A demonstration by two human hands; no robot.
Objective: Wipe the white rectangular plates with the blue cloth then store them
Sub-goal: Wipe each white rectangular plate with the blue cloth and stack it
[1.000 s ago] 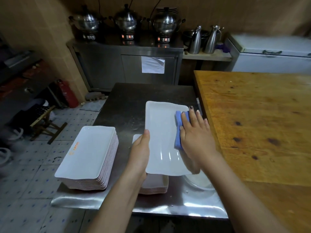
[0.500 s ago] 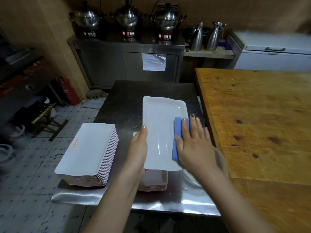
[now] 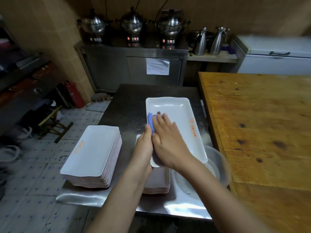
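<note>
Blue cloth on the white plate — both hands at work

Well left of the fingers sits a stack of plates. The left hand grips the white plate's left edge, thumb on top. Just beside that thumb, the right hand presses the cloth with straight fingers. A clear bowl sits to their right.

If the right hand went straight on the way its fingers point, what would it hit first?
Probably the far raised rim of the white plate under the right hand and blue cloth. Past that rim only steel table shows, though depth is unclear.
</note>
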